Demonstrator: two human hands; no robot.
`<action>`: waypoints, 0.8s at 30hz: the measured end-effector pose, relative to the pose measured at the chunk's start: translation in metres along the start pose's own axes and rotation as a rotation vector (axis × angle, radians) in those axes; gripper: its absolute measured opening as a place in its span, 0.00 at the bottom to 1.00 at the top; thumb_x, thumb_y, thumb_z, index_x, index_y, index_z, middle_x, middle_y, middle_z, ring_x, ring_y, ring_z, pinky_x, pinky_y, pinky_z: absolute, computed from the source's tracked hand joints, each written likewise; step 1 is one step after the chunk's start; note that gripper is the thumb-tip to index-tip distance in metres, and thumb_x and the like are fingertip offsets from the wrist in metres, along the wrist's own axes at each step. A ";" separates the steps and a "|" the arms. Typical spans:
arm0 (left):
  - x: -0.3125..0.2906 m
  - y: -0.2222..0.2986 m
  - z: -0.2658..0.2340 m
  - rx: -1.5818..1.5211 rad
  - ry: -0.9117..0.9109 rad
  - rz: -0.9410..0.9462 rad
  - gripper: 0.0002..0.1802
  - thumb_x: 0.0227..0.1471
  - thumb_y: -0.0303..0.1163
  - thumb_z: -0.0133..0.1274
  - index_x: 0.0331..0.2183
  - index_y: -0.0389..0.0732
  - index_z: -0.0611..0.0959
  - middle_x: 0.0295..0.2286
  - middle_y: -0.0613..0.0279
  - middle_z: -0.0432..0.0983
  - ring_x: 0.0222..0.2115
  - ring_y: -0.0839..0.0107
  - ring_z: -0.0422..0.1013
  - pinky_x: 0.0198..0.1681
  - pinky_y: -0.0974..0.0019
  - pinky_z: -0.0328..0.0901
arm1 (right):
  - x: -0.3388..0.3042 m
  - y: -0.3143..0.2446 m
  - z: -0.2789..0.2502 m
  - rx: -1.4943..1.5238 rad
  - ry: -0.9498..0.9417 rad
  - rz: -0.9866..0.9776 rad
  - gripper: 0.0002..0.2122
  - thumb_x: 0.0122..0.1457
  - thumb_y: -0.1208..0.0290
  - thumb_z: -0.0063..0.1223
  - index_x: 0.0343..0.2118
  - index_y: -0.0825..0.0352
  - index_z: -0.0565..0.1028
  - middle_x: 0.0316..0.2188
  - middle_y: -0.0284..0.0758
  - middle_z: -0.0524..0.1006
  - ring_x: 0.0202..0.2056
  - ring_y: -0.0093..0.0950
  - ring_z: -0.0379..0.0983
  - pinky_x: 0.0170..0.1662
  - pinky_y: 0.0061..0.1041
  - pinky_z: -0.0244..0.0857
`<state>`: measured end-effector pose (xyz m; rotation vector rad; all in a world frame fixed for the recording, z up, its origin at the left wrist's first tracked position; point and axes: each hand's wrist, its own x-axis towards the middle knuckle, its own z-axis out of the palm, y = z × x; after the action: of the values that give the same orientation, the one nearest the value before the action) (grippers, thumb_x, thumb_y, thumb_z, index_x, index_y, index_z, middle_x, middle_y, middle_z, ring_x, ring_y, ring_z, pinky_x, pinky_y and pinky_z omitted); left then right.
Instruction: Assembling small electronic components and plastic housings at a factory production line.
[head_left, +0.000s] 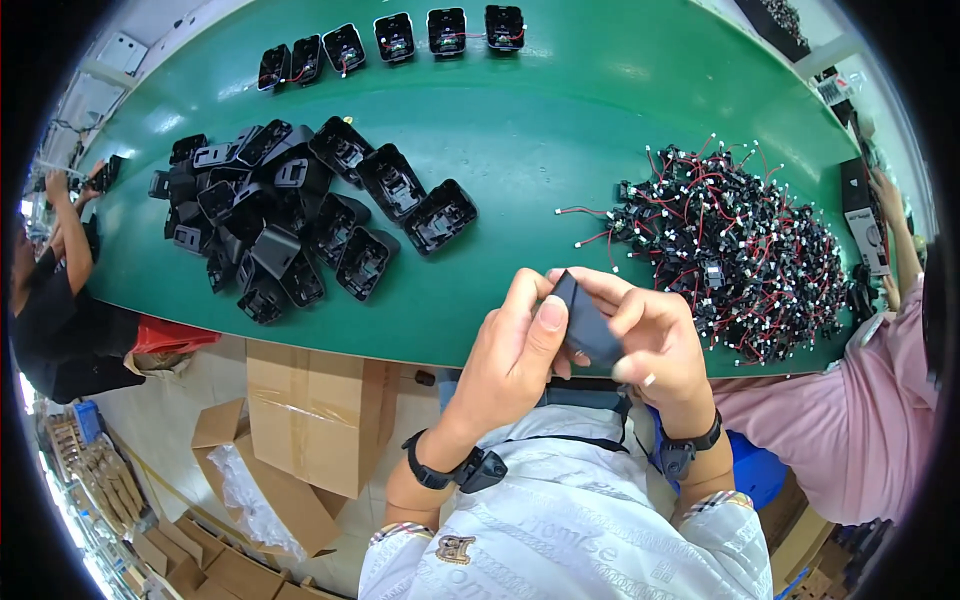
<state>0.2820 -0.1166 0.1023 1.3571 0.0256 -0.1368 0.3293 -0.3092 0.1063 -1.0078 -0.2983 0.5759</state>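
Observation:
A black plastic housing (590, 325) is held up in front of me, just over the table's near edge. My left hand (515, 345) grips its left side, thumb pressed on the face. On its other side, the curled fingers of my right hand (660, 340) hold the far edge, while the thumb is bent near the lower part. A tiny white piece (649, 380) shows by the right thumb; I cannot tell what it belongs to. The housing's inside is turned away from view.
On the green table (520, 180) lie a heap of black housings (240, 200) at left and a pile of small black parts with red wires (730, 250) at right. Several housings (395, 38) stand along the far side. Cardboard boxes (310, 415) sit below. Co-workers flank both sides.

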 end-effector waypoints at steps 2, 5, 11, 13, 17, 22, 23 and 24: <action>0.001 0.003 -0.008 -0.005 -0.046 -0.023 0.23 0.71 0.49 0.40 0.38 0.35 0.73 0.20 0.62 0.76 0.19 0.78 0.70 0.25 0.72 0.66 | 0.006 0.002 -0.003 0.187 0.000 0.075 0.12 0.54 0.63 0.70 0.30 0.65 0.78 0.58 0.54 0.72 0.57 0.39 0.71 0.61 0.41 0.61; 0.001 0.005 -0.019 0.045 -0.010 0.042 0.22 0.71 0.45 0.41 0.37 0.35 0.76 0.21 0.62 0.77 0.19 0.78 0.70 0.25 0.72 0.66 | 0.002 0.016 -0.021 0.255 0.030 0.169 0.33 0.52 0.53 0.68 0.54 0.76 0.73 0.59 0.57 0.70 0.59 0.47 0.70 0.64 0.46 0.60; 0.003 0.002 -0.040 0.302 0.366 0.374 0.12 0.66 0.33 0.48 0.38 0.33 0.79 0.22 0.62 0.77 0.24 0.79 0.72 0.27 0.75 0.64 | 0.031 -0.017 0.011 0.218 0.054 0.125 0.40 0.56 0.50 0.63 0.63 0.78 0.64 0.62 0.56 0.66 0.66 0.49 0.60 0.69 0.48 0.52; 0.010 0.000 -0.049 0.502 0.477 0.573 0.06 0.60 0.27 0.55 0.37 0.34 0.81 0.24 0.60 0.79 0.21 0.75 0.73 0.23 0.73 0.64 | 0.041 -0.028 0.015 0.167 0.035 0.117 0.38 0.57 0.50 0.61 0.63 0.74 0.66 0.62 0.54 0.68 0.64 0.46 0.64 0.68 0.46 0.53; 0.020 0.032 -0.043 0.634 0.393 0.924 0.24 0.49 0.34 0.67 0.47 0.36 0.81 0.48 0.49 0.77 0.47 0.53 0.74 0.48 0.57 0.69 | 0.050 -0.034 0.038 0.291 -0.027 0.098 0.27 0.62 0.59 0.60 0.57 0.74 0.71 0.52 0.41 0.78 0.54 0.32 0.74 0.61 0.36 0.63; 0.027 0.040 -0.048 0.691 0.188 0.928 0.35 0.40 0.38 0.71 0.50 0.37 0.81 0.48 0.55 0.79 0.49 0.53 0.75 0.52 0.52 0.68 | 0.032 -0.018 0.058 0.345 0.087 0.185 0.24 0.65 0.58 0.57 0.56 0.72 0.72 0.52 0.37 0.77 0.53 0.27 0.73 0.60 0.36 0.64; 0.026 0.039 -0.048 0.656 0.188 0.937 0.34 0.39 0.37 0.72 0.50 0.37 0.82 0.46 0.56 0.80 0.47 0.54 0.76 0.50 0.54 0.69 | 0.031 -0.020 0.060 0.346 0.086 0.192 0.24 0.65 0.58 0.57 0.56 0.72 0.72 0.52 0.37 0.77 0.53 0.27 0.73 0.60 0.36 0.64; 0.024 0.039 -0.049 0.656 0.189 0.932 0.34 0.39 0.37 0.72 0.50 0.37 0.82 0.46 0.56 0.80 0.47 0.54 0.76 0.50 0.54 0.69 | 0.029 -0.022 0.060 0.291 0.068 0.191 0.23 0.66 0.59 0.56 0.56 0.72 0.72 0.52 0.37 0.77 0.53 0.27 0.74 0.60 0.35 0.64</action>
<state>0.3135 -0.0625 0.1270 1.8931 -0.5272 0.8317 0.3308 -0.2588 0.1546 -0.7762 -0.0541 0.7331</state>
